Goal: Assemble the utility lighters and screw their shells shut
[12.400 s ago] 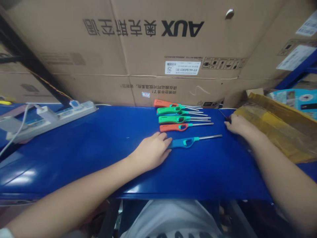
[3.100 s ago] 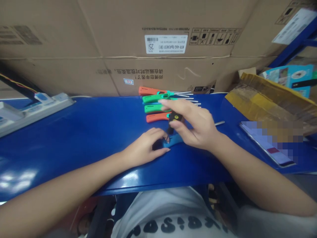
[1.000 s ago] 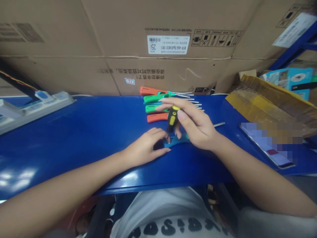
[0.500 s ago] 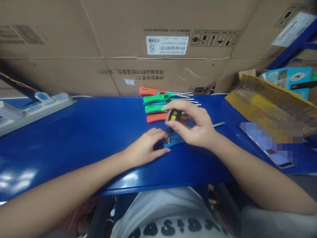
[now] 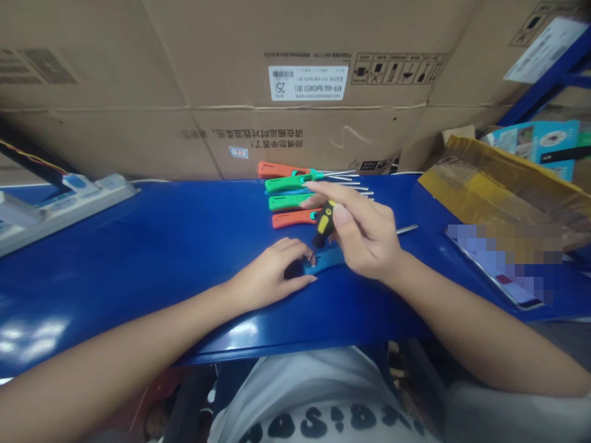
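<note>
Gripping screwdriver [image 5: 324,224] w/ R hand [image 5: 367,240]; L hand [image 5: 271,280] curled round blue lighter [image 5: 324,259] handle.

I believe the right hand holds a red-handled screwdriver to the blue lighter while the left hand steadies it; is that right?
Not quite: the head view shows a black and yellow screwdriver, not red-handled. The right hand holds it to the blue lighter while the left hand steadies it.

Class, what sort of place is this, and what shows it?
Probably a storeroom workbench: big cardboard boxes behind a blue table, a row of lighters, a screwdriver in the right hand.
</note>
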Available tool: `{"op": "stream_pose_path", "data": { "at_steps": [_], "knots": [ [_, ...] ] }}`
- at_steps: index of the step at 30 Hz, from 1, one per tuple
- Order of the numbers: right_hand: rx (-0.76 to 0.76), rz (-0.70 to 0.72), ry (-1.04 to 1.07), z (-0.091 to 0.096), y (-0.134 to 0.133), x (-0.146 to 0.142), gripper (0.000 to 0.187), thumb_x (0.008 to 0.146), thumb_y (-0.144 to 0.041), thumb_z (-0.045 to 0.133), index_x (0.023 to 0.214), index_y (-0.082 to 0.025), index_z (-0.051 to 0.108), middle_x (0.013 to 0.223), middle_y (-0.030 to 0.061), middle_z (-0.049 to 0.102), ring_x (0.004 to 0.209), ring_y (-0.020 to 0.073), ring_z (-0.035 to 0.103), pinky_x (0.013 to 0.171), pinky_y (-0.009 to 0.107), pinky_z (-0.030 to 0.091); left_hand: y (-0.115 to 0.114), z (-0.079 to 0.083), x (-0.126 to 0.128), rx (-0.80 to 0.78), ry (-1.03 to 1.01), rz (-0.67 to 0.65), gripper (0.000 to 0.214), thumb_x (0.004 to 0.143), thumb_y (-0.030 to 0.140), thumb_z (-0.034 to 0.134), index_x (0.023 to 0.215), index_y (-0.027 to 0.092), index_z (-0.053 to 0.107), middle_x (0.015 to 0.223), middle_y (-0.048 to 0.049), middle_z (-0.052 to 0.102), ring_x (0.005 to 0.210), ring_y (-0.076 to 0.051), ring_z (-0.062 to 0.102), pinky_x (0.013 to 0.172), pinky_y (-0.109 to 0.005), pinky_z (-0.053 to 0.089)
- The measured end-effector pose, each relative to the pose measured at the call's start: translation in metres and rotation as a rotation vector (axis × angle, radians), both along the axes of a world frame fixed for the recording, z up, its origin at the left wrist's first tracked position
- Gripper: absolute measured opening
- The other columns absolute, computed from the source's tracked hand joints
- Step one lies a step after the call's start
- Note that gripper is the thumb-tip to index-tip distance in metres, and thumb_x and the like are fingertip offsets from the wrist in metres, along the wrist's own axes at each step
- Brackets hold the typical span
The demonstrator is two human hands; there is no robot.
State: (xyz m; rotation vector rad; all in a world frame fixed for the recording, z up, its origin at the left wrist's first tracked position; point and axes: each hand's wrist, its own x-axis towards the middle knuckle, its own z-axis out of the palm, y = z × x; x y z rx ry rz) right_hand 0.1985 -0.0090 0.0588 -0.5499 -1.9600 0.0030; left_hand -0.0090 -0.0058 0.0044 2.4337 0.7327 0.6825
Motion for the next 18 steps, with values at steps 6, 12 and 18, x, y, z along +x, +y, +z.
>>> {"op": "stream_pose_path", "data": {
  "at_steps": [6, 12, 18],
  "knots": [
    [-0.068, 0.033, 0.015, 0.0, 0.005, 0.002, 0.019, 0.099, -0.029, 0.06, 0.115, -0.019, 0.066, 0.102, 0.0039, 0.077, 0.079, 0.0133, 0.074, 0.07, 0.024, 0.06, 0.0, 0.001, 0.0, -0.005, 0.008, 0.004, 0.017, 0.092, 0.028, 0.072, 0.103, 0.021, 0.062, 0.104, -0.0034, 0.066, 0.1, -0.021, 0.063, 0.091, -0.034, 0.05],
    [0.017, 0.072, -0.039, -0.004, -0.001, -0.001, 0.029, 0.106, -0.025, 0.043, 0.131, -0.019, 0.057, 0.108, 0.0054, 0.075, 0.095, 0.014, 0.073, 0.083, 0.026, 0.06, 0.0, -0.002, 0.0, 0.006, -0.003, 0.005, 0.018, 0.091, 0.029, 0.072, 0.103, 0.02, 0.062, 0.103, -0.004, 0.066, 0.098, -0.021, 0.063, 0.09, -0.034, 0.052],
    [0.064, 0.052, -0.048, -0.007, -0.004, -0.007, 0.022, 0.097, -0.029, 0.064, 0.116, -0.02, 0.062, 0.087, 0.0007, 0.074, 0.072, 0.013, 0.07, 0.067, 0.024, 0.058, 0.0, -0.003, 0.0, -0.003, 0.009, 0.017, 0.023, 0.093, 0.033, 0.068, 0.111, 0.019, 0.063, 0.108, -0.0074, 0.067, 0.104, -0.025, 0.063, 0.092, -0.039, 0.053]
  ]
}}
